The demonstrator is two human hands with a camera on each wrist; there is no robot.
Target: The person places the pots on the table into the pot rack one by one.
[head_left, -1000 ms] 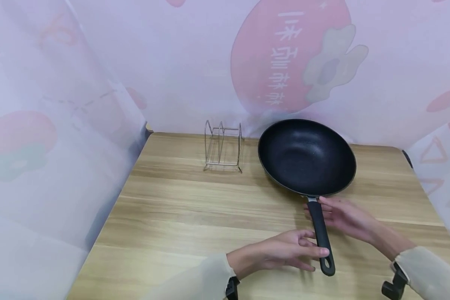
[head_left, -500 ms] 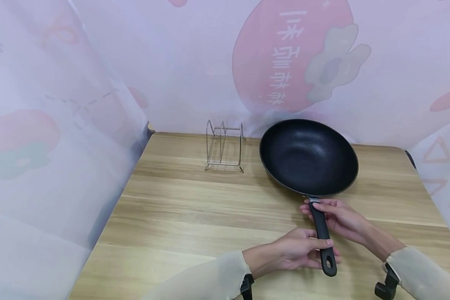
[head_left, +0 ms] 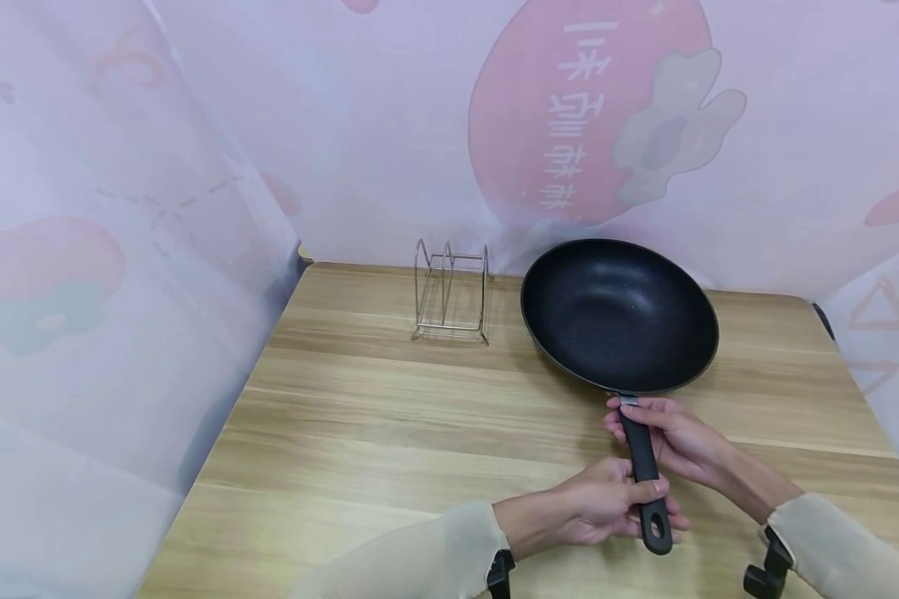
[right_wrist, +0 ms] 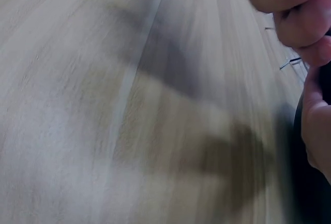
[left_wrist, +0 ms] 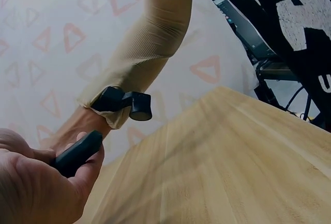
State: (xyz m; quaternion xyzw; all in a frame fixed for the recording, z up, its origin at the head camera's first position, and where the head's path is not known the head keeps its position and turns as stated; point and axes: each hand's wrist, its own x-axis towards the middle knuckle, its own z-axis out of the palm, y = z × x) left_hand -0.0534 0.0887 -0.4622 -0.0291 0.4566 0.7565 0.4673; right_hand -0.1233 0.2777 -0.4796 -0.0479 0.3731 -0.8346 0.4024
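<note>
A black frying pan (head_left: 618, 316) with deep sloping sides is at the right of the table in the head view, its handle (head_left: 642, 453) pointing toward me. My left hand (head_left: 599, 503) grips the handle near its holed end, thumb on top and fingers beneath. Close to the pan's bowl, my right hand (head_left: 682, 437) holds the same handle, thumb on top, fingertips showing on the far side. In the left wrist view the handle's end (left_wrist: 80, 151) sticks out of the left hand. The right wrist view shows only part of the right hand (right_wrist: 305, 22) at its edge.
A small wire rack (head_left: 451, 291) stands left of the pan near the table's back edge. Patterned cloth (head_left: 374, 125) hangs behind and beside the wooden table (head_left: 360, 416). Dark equipment (left_wrist: 248, 32) shows beyond the table in the left wrist view.
Both hands have closed on the pan's handle: the left moved right onto its end, and the right thumb came over the top near the bowl. The pan has barely shifted in view.
</note>
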